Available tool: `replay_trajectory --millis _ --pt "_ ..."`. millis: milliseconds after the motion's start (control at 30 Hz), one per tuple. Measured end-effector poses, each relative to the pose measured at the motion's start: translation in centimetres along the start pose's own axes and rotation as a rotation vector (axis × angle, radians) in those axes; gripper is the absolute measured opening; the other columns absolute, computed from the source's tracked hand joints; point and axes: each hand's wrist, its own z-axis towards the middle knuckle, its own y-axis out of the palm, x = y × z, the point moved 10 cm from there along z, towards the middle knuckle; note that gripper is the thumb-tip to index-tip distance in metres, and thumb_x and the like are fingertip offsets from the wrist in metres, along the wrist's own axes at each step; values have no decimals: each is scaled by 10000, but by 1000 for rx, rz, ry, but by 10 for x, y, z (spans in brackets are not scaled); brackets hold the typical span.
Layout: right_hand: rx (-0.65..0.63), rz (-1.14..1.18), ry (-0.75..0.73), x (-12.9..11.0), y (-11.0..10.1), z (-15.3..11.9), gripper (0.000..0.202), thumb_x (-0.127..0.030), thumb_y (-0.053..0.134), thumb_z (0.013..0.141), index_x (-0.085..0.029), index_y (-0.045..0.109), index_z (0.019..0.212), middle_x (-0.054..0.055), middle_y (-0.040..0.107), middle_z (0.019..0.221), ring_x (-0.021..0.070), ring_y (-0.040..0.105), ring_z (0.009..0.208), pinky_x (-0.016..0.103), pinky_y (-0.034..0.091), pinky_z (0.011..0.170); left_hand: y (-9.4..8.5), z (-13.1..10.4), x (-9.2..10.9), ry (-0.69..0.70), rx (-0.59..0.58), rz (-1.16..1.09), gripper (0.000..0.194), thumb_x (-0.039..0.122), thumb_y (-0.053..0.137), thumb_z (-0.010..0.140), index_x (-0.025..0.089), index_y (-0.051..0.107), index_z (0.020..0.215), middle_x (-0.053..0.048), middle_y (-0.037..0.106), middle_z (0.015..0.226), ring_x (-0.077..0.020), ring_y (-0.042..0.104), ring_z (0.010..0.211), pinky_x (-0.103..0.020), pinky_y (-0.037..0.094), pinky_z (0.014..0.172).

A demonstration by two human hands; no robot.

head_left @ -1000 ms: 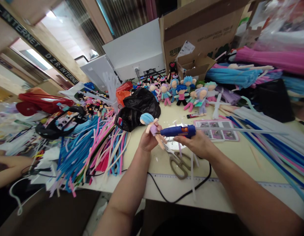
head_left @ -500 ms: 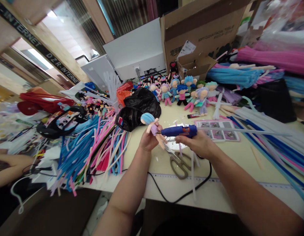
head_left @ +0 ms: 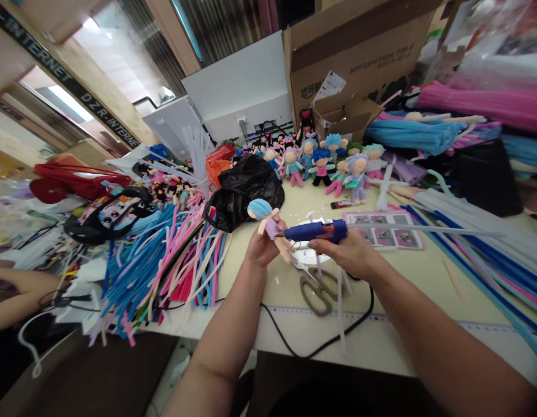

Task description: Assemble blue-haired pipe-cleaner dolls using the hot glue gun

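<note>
Holding a fuzzy doll (head_left: pixel 271 227) near the tip of a glue gun (head_left: pixel 314 231), above the worktop (head_left: pixel 281 295)
Past velvety, multicoloured pipe cleaners (head_left: pixel 150 272), gripping the blue-haired, lilac-bodied doll in the left hand (head_left: pixel 260 250); near loop-handled scissors (head_left: pixel 315 281), clasping the smooth, blue plastic glue gun in the right hand (head_left: pixel 354 252).

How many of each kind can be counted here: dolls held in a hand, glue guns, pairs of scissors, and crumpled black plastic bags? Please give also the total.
Doll held in the left hand: 1
Blue glue gun held in the right hand: 1
Pair of scissors on the table: 1
Crumpled black plastic bag: 1
Total: 4
</note>
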Motion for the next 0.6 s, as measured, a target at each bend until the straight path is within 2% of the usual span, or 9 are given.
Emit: replay_trajectory --millis 467,600 --pt "6 -36 45 1 0 -1 250 -458 677 639 -208 686 627 11 634 592 187 571 593 295 437 532 6 0 1 12 -78 -45 126 293 551 857 176 544 811 3 503 689 -114 504 610 -233 428 594" --pt "-1 -27 18 1 1 -1 258 -457 674 651 -202 704 661 5 635 601 170 558 583 285 435 533 5 0 1 14 -76 -45 121 286 542 862 175 540 812 3 505 690 -114 500 608 -237 431 601"
